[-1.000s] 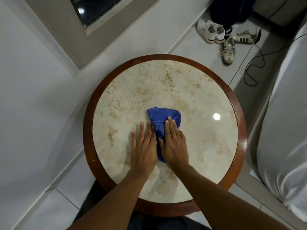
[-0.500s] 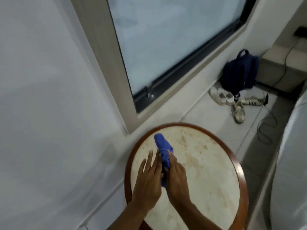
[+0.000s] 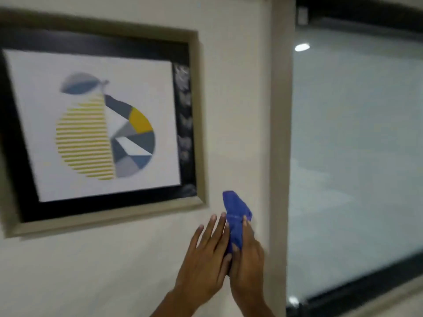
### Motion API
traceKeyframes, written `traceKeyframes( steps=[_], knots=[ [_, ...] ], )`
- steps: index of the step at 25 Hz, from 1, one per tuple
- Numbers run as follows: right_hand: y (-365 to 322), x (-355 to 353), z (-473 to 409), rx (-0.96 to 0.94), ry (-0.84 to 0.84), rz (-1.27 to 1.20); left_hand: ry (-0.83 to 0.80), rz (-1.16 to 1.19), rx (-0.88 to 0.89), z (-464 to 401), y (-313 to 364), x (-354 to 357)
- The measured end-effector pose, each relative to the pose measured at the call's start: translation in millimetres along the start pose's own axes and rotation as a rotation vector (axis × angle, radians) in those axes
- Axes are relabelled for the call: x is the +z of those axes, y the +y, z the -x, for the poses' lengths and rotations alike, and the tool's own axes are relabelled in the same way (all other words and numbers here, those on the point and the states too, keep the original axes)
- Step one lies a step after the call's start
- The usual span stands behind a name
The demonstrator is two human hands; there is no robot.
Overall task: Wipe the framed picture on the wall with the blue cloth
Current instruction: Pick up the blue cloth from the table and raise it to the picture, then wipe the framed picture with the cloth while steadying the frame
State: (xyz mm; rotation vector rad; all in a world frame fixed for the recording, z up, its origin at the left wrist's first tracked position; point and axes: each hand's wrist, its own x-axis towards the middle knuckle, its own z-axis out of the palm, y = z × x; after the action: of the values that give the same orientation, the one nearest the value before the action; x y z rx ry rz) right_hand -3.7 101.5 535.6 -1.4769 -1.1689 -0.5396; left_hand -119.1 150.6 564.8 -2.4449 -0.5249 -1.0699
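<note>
The framed picture [image 3: 100, 124] hangs on the white wall at upper left: a beige frame, a black mat and a pear drawn in yellow stripes and grey facets. Pale smudges run down the black mat along its right side. The blue cloth [image 3: 235, 216] is bunched and held up below the frame's lower right corner, apart from it. My left hand [image 3: 206, 259] and my right hand [image 3: 248, 259] press together around the cloth's lower end, fingers pointing up. The cloth's top sticks out above the fingertips.
A beige window jamb [image 3: 280, 156] stands just right of my hands. Beyond it is a large frosted window [image 3: 357, 156] with a dark frame. Bare white wall [image 3: 91, 271] lies below the picture.
The view swung up from the round marble table to the wall and picture. Both hands lifted the blue cloth off the table and now hold it up near the frame's lower right corner.
</note>
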Motion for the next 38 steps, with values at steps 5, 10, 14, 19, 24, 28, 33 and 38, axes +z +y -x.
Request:
traceKeyframes(
  steps=[5, 10, 14, 19, 24, 28, 33, 38],
  knots=[
    [-93.4, 33.9, -120.0, -0.095, 0.065, -0.290, 0.066, -0.214, -0.093, -72.6, -104.8, -86.1],
    [-88.2, 81.9, -136.0, -0.190, 0.022, -0.166, 0.051, -0.404, -0.183, -94.7, -189.2, -117.7],
    [-79.3, 113.0, -104.1, -0.190, -0.030, 0.015, 0.019, -0.446, -0.153, -90.2, -220.5, -112.7],
    [-88.8, 117.4, -117.1, -0.183, -0.034, 0.135, 0.088, -0.464, -0.105, -91.2, -231.6, -97.9],
    [-113.3, 98.0, -186.7, -0.338, -0.018, 0.157, 0.151, -0.455, -0.076, -89.8, -234.4, -95.2],
    [-178.9, 69.9, -313.5, -0.345, 0.110, 0.163, 0.174, -0.440, -0.074, -89.8, -235.9, -94.5],
    [-204.6, 66.3, -348.6, -0.333, 0.239, 0.176, 0.157, -0.455, -0.082, -89.3, -240.0, -94.1],
    [-137.9, 99.7, -224.9, -0.316, 0.137, 0.165, 0.181, -0.464, -0.078, -89.6, -239.9, -93.9]
  ],
)
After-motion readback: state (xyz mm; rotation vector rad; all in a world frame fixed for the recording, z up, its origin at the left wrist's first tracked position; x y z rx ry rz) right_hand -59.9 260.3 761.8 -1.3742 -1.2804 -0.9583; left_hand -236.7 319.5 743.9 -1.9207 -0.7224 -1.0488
